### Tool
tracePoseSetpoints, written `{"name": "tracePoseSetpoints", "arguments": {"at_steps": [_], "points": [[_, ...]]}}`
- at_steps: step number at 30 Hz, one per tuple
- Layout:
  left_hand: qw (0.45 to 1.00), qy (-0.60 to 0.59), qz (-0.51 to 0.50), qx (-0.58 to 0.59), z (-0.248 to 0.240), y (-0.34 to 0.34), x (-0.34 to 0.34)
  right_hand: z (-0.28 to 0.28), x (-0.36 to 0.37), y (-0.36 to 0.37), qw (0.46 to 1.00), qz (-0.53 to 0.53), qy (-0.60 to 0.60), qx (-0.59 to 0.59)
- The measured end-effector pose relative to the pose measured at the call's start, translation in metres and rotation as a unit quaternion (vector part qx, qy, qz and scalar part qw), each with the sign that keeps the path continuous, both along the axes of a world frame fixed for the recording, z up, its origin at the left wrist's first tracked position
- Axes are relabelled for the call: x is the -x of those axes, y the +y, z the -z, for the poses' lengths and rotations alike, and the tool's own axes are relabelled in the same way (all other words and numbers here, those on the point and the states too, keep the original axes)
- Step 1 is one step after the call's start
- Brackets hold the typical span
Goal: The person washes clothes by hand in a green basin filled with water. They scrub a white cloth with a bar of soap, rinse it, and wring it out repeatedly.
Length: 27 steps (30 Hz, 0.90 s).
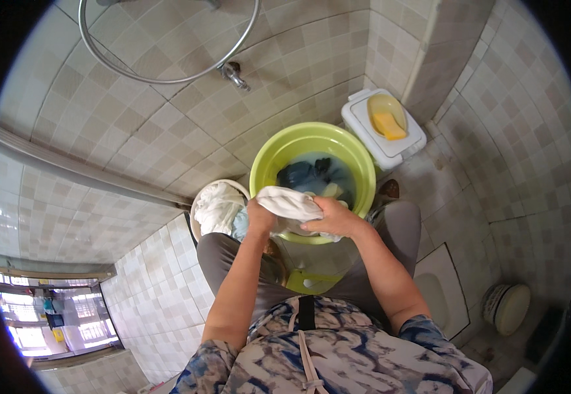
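A bunched white cloth [289, 203] stretches between my hands over the near rim of a large lime-green basin [264, 157]. My left hand [260, 215] is closed on its left end. On the other end, my right hand [332, 217] grips it with the thumb toward the middle. Dark blue clothes [308, 175] lie soaking in cloudy water inside the basin, with a pale yellowish piece [331, 191] beside them. The cloth's exact kind does not show.
Left of the basin stands a white tub [193, 230] of white and light blue laundry [217, 209]. A white lidded box [362, 113] at the back right bears a yellow bowl [384, 105] with a yellow-orange block. A squat toilet [438, 299], a bucket [512, 308] and a wall tap [235, 76] are nearby.
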<state>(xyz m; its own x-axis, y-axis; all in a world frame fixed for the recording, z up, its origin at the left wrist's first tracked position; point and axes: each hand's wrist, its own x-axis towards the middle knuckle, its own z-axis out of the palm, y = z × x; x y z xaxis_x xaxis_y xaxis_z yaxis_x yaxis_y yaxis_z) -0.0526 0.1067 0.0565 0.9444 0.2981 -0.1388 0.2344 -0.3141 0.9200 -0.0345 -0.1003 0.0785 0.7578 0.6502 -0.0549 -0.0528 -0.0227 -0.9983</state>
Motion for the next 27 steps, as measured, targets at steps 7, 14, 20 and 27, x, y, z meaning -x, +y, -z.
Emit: {"name": "tracePoseSetpoints", "arguments": {"at_steps": [7,14,20,27], "points": [[0.937,0.086,0.069,0.333,-0.058,-0.033,0.007,0.021,-0.004,0.009,0.935,0.166,-0.143,0.280],[0.947,0.063,0.231,0.214,-0.098,-0.029,0.013,0.016,-0.013,-0.013,0.961,0.201,-0.125,0.142],[0.900,0.069,0.242,-0.355,-0.083,-0.028,0.014,0.031,-0.022,-0.023,0.992,0.101,0.032,0.075],[0.885,-0.001,0.073,-0.459,-0.023,-0.020,0.011,-0.012,0.003,-0.003,0.997,-0.075,-0.001,-0.001]]}}
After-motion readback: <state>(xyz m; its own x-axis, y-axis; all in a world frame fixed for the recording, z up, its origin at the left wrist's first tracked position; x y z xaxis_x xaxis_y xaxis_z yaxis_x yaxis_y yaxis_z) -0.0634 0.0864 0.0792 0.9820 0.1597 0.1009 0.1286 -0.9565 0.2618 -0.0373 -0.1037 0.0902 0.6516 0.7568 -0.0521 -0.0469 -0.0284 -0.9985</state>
